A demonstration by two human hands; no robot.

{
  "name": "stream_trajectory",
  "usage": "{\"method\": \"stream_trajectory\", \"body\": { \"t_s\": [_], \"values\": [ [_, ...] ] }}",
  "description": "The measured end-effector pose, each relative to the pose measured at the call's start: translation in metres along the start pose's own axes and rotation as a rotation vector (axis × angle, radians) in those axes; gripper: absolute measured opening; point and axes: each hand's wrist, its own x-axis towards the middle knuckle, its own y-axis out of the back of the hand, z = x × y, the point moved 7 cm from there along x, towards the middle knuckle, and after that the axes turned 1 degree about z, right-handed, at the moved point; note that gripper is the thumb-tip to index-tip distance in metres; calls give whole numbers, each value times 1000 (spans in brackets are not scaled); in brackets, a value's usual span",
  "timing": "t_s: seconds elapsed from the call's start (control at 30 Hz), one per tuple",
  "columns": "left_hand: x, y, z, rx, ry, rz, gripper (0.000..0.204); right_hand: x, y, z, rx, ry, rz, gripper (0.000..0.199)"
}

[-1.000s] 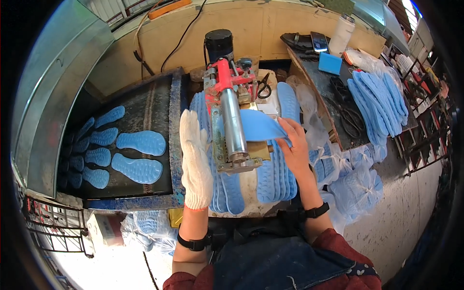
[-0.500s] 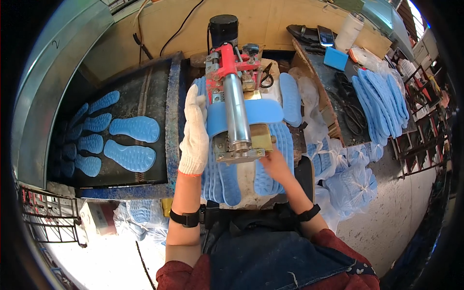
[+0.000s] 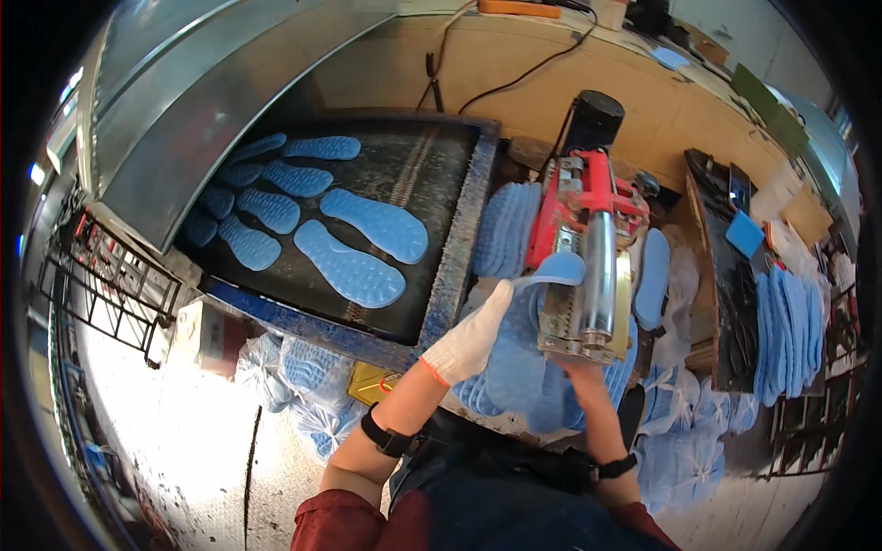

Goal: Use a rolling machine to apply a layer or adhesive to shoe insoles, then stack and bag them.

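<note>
My left hand [image 3: 478, 340], in a white knit glove with an orange cuff edge, is closed at the left side of a red-framed press [image 3: 588, 193] with a shiny steel cylinder. Its fingertips pinch a blue insole [image 3: 558, 268], seen partly edge-on beside the cylinder. Below the glove, a smeared blue insole shape [image 3: 514, 367] lies over stacked insoles. My bare right hand [image 3: 579, 369] is under the front of the press, its fingers hidden by the metal block. More stacked blue insoles [image 3: 505, 230] stand left of the press.
Several blue insoles [image 3: 363, 262] lie on a dark belt with a blue-painted frame [image 3: 322, 323] at left. On the right bench are an insole stack [image 3: 788, 331] and a small blue box [image 3: 744, 234]. Bagged insoles [image 3: 680, 464] sit on the floor. A black cable [image 3: 542, 62] runs along the wall.
The view has turned left, so the press appears farther right. The insole that crossed under the cylinder now shows on its left, at my gloved fingertips. My right hand is more hidden.
</note>
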Motion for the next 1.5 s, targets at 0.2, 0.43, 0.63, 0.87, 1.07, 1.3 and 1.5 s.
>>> {"method": "stream_trajectory", "body": {
  "t_s": [0.2,0.43,0.63,0.87,1.07,1.3,1.5],
  "values": [
    [-6,12,4,-1341,638,173,50,11,72,-19,-372,82,172,27],
    [84,146,-80,-1373,158,617,45,6,68,-37,-530,163,219,30],
    [118,218,-112,338,747,759,67,7,80,-22,-449,115,188,29],
    [120,220,-148,-183,889,1060,71,5,84,-18,-333,-15,198,28],
    [106,192,-14,351,380,895,64,11,93,3,83,120,170,35],
    [38,86,63,-440,-8,841,49,-12,92,-78,365,271,286,45],
    [12,38,57,-591,-51,753,55,-17,113,-138,-335,630,443,42]
  ]
}}
